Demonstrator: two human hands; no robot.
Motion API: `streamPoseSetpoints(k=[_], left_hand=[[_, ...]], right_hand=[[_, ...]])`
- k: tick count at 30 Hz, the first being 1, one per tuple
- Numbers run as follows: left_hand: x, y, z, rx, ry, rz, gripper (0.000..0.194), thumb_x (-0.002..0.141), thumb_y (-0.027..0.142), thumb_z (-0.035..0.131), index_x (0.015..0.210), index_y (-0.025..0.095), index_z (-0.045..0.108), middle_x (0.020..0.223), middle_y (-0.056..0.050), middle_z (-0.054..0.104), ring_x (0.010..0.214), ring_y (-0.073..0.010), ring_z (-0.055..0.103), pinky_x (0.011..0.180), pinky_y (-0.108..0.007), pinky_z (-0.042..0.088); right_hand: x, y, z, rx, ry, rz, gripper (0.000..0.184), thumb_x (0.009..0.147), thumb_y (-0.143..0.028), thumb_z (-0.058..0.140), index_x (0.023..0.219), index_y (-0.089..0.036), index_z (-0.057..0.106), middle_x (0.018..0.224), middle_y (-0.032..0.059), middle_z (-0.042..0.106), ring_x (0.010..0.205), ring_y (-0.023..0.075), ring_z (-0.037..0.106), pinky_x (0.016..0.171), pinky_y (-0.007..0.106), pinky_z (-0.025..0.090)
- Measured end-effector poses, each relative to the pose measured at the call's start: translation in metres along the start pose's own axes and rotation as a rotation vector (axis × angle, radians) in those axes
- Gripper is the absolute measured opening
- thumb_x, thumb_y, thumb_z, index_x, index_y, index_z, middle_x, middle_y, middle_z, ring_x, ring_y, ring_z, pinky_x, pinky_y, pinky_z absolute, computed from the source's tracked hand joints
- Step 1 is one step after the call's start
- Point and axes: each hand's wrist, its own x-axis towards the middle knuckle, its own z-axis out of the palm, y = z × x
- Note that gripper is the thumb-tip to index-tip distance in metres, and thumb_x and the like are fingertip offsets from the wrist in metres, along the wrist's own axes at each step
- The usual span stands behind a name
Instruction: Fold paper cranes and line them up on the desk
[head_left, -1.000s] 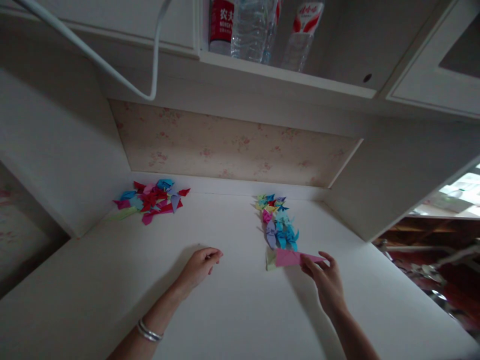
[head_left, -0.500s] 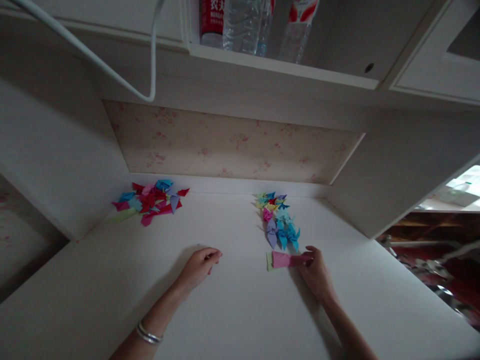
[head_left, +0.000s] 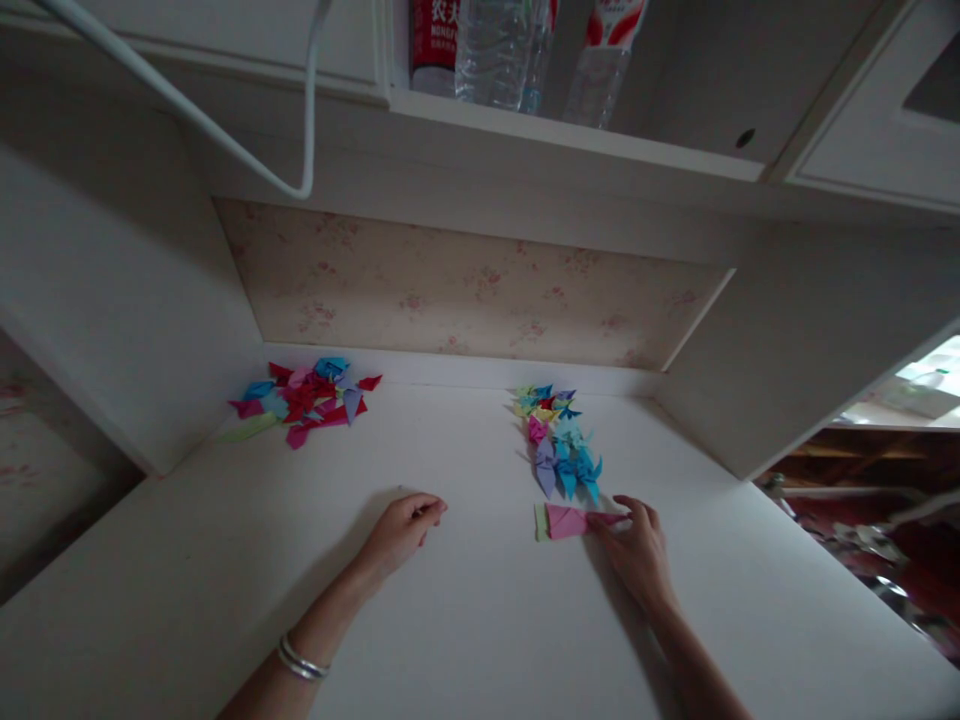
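A pink folded paper piece [head_left: 566, 521] lies over a light green paper piece [head_left: 541, 522], whose edge shows at its left. My right hand [head_left: 636, 550] has its thumb on the pink piece, the narrow end of which runs between thumb and forefinger. Just beyond are rows of small origami cranes [head_left: 568, 465] in blue, purple, pink, yellow and red. My left hand [head_left: 403, 528] rests on the white tabletop [head_left: 465, 620] with its fingers curled closed; nothing shows in them. At the back left sits a heap of colourful folded paper pieces [head_left: 307, 398].
White side panels [head_left: 795, 330] and a floral back wall [head_left: 465, 290] enclose the table. Overhead, a shelf [head_left: 570, 130] holds several plastic bottles [head_left: 491, 55]. A white cable [head_left: 308, 120] hangs at the upper left.
The thumb of my right hand has slid left onto the pink paper, and its forefinger stands farther from the thumb. My left hand stays put. The view has shifted slightly.
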Motion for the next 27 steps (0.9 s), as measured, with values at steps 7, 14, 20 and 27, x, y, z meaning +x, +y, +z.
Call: streamPoseSetpoints(k=[7,14,20,27], left_hand=[[0.001,-0.001,0.001,-0.002,-0.012,0.007,0.034,0.077,0.047,0.052,0.077,0.015,0.063,0.059,0.004,0.051,0.046,-0.0083,0.040,0.046,-0.021,0.030],[0.001,-0.003,0.003,0.021,-0.020,0.025,0.036,0.078,0.048,0.051,0.077,0.014,0.064,0.061,0.003,0.053,0.048,-0.0085,0.041,0.048,-0.021,0.032],[0.000,-0.006,0.003,0.006,-0.014,0.051,0.036,0.079,0.047,0.050,0.077,0.014,0.065,0.064,0.002,0.055,0.049,-0.0087,0.042,0.049,-0.022,0.032],[0.002,-0.008,0.003,0.070,-0.012,0.108,0.029,0.081,0.035,0.047,0.072,0.014,0.066,0.054,0.003,0.051,0.051,-0.0110,0.044,0.052,-0.023,0.031]], right_hand=[[-0.001,0.006,-0.002,0.028,0.053,0.028,0.053,0.074,-0.059,0.056,0.108,-0.018,0.058,0.111,0.0118,0.052,0.101,0.0298,0.050,0.084,0.041,0.041],[-0.016,-0.039,-0.003,0.185,0.114,-0.085,0.035,0.080,-0.052,0.054,0.093,-0.020,0.060,0.096,0.0088,0.060,0.090,0.0257,0.054,0.080,0.038,0.042],[-0.036,-0.125,0.019,0.684,-0.352,-0.019,0.028,0.079,-0.048,0.062,0.087,-0.021,0.061,0.070,0.0008,0.058,0.062,0.0166,0.052,0.056,0.027,0.041],[-0.046,-0.207,0.073,1.038,-0.666,0.126,0.030,0.077,-0.047,0.064,0.081,-0.018,0.062,0.056,-0.0046,0.049,0.046,0.0086,0.038,0.043,0.021,0.026]])
